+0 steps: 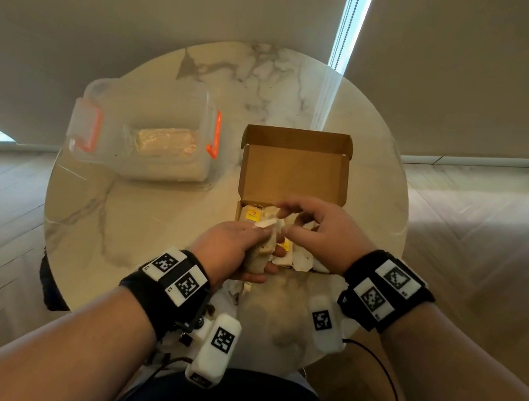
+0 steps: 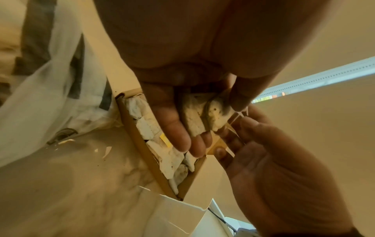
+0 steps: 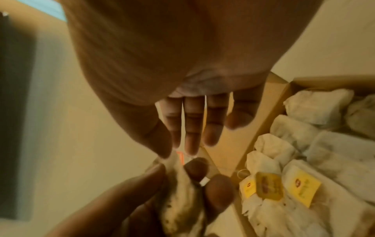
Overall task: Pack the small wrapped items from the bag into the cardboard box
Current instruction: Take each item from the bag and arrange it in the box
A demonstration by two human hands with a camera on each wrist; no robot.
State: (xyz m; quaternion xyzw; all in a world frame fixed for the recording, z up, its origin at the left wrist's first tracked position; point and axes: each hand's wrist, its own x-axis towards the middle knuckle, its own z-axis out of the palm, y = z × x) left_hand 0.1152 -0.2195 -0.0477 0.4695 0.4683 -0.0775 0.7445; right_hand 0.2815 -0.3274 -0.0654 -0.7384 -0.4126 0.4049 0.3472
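An open cardboard box (image 1: 294, 177) stands mid-table, its near half filled with several white tea bags with yellow tags (image 1: 252, 215). My left hand (image 1: 264, 249) hovers over the box's near left corner and grips a small bunch of tea bags (image 1: 259, 258). My right hand (image 1: 286, 219) reaches in from the right and pinches the top corner of one of those bags between thumb and forefinger. In the right wrist view the pinch (image 3: 171, 152) sits on the bag (image 3: 182, 200) held in my left hand (image 3: 178, 170). The packed bags (image 3: 316, 144) lie to the right.
A clear plastic tub with orange latches (image 1: 149, 133) sits at the table's left. A thin white plastic bag (image 2: 40, 96) lies at the near edge by the box (image 2: 142, 152). The round marble table (image 1: 275, 77) ends close behind the box's raised lid.
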